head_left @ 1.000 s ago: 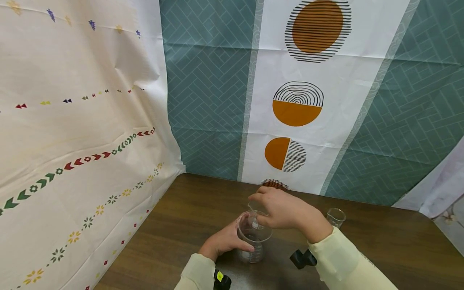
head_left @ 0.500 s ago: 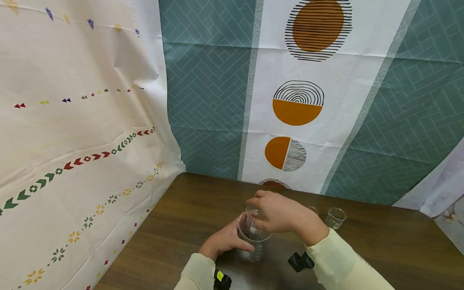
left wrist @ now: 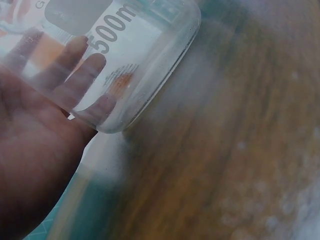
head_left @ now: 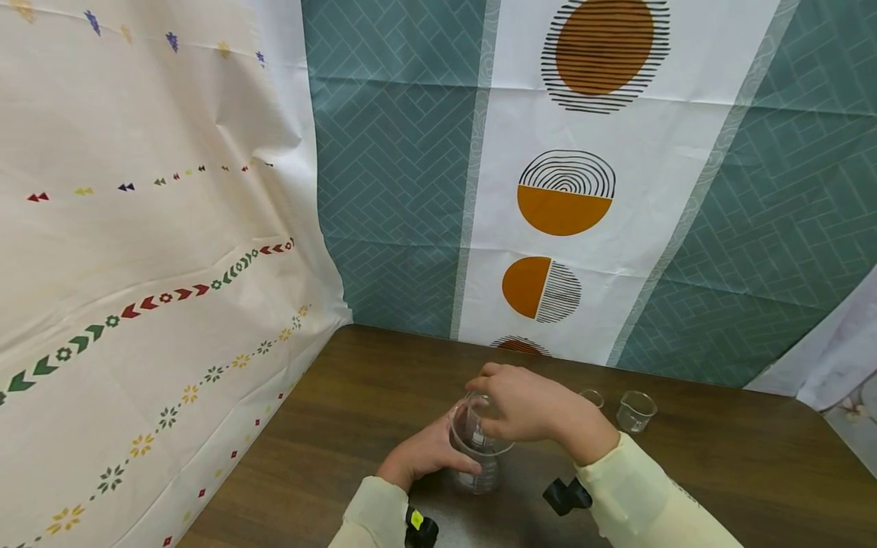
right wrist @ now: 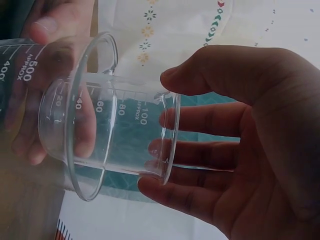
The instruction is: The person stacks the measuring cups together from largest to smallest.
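A large clear glass beaker (head_left: 485,481), marked 500 ml in the left wrist view, stands upright on the wooden table. My left hand (head_left: 433,450) grips it round the side, fingers spread behind the glass and thumb in front. My right hand (head_left: 530,403) holds a smaller beaker (right wrist: 127,127), graduated to 100, by its rim between thumb and fingertips. The base of that smaller beaker is inside the large beaker's mouth, while its rim stays outside. I see no liquid in the small one; whether the large one holds any is hard to tell.
Another small glass beaker (head_left: 636,412) stands on the table (head_left: 740,457) to the right. Beside it shows the rim of a further glass vessel (head_left: 592,393), mostly hidden by my right wrist. Patterned cloths hang at the back and left.
My right hand has shifted slightly down and left, bringing the small beaker lower into the large one. The rim behind my right wrist has come into view. My left hand stays put.
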